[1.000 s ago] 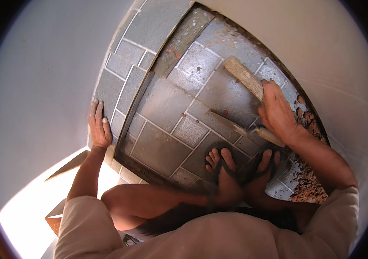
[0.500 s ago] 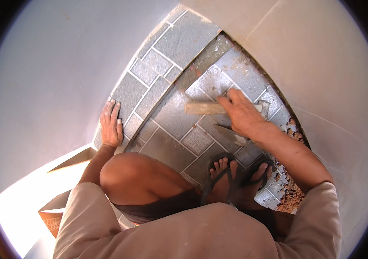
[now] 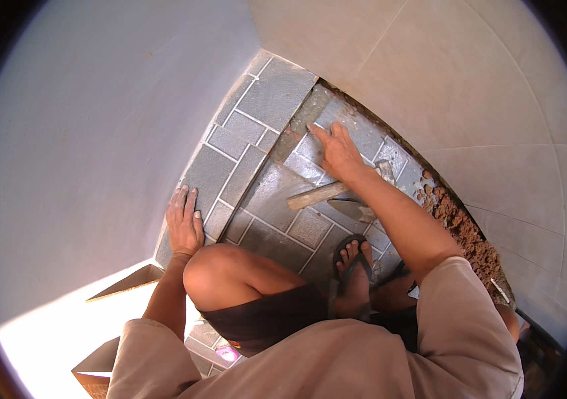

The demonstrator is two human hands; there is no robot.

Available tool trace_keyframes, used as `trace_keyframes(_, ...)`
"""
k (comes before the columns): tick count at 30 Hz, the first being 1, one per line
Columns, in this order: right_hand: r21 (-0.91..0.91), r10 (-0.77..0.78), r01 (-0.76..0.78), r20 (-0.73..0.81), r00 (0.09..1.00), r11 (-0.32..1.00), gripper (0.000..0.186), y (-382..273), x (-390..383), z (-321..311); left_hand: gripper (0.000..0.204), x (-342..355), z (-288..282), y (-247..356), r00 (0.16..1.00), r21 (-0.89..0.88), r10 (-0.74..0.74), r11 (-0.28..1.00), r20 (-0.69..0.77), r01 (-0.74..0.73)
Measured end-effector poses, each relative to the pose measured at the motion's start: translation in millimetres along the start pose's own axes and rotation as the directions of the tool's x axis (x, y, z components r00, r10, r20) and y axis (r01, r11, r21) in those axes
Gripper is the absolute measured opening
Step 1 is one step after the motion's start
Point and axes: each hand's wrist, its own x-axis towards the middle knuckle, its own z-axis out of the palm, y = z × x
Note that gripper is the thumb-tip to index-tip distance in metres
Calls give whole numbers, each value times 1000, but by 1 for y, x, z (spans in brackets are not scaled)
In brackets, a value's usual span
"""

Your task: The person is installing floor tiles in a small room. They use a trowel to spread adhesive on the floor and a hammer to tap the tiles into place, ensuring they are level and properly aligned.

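Note:
My left hand (image 3: 185,225) rests on the raised grey tiled strip (image 3: 267,93) along the left wall, fingers open. My right hand (image 3: 340,149) reaches forward, empty with fingers apart, its fingertips at the edge of a rough mortar band (image 3: 311,106) with reddish bits; whether they touch it I cannot tell. Beneath my right wrist, a wooden-handled hammer (image 3: 313,197) lies on the lower patterned tiles (image 3: 263,229), its head partly hidden by my arm. A trowel (image 3: 346,207) lies just below the hammer, partly covered by the arm.
A smooth wall (image 3: 90,133) bounds the left, a large-tiled wall (image 3: 469,86) the right. Reddish soil rubble (image 3: 453,213) lines the right edge. My bent knee (image 3: 213,272) and sandalled foot (image 3: 356,266) are in the lower middle. Brown angular pieces (image 3: 94,362) stand at the lower left.
My right hand has released the hammer, which now lies on the tiles, and has reached up and leftward. My knee has shifted toward my left hand, which stays on the strip.

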Motion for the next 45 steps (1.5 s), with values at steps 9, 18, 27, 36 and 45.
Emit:
trace_keyframes(9,-320,29,20,147,989,947,55,-11,55,-6,57,1,-2,0,1000,-17,-16,1000,-14,15)
trace_keyframes(18,-271,-141,176,144,979,946,40,7,74,-13,53,3,0,1,1000,18,-11,1000,7,11)
trace_keyframes(27,-428,-93,210,279,956,879,38,48,24,-41,52,2,6,0,999,6,36,999,-19,-36)
trace_keyframes(36,259,702,-672,-35,711,694,51,59,-97,-14,51,-2,7,0,991,33,102,994,-81,-100)
trace_keyframes(45,639,888,-690,22,459,340,73,36,-81,28,49,6,9,2,984,168,177,971,-18,-172)
